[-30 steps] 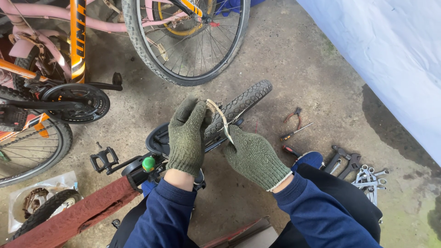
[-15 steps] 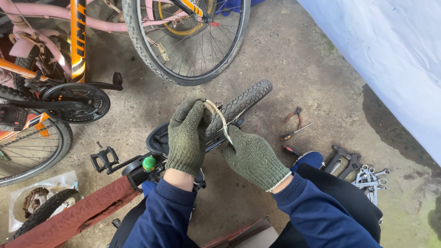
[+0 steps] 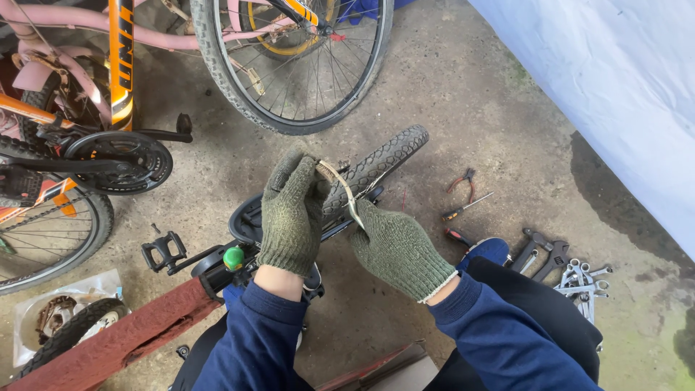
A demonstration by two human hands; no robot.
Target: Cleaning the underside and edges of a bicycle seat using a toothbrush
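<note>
Floor: bare concrete floor (image 3: 463,101) is carrying bicycles at far left and scattered tools at right.
Left hand: gloved left hand (image 3: 293,217) is gripping the far end of a pale curved strip (image 3: 340,188), fingers closed on it.
Right hand: gloved right hand (image 3: 398,250) is pinching the strip's near end, fingers closed together on it.
Strip position: it is arching between both hands, just over the small knobby tyre (image 3: 380,163) of the overturned red frame (image 3: 123,340).
Nearby tools: red-handled pliers (image 3: 463,181), a screwdriver (image 3: 467,208) and a cluster of spanners (image 3: 583,279) are lying to the right.
Risk: the strip is looking bent under tension; a slipping glove grip would likely let it spring free or snap.
</note>
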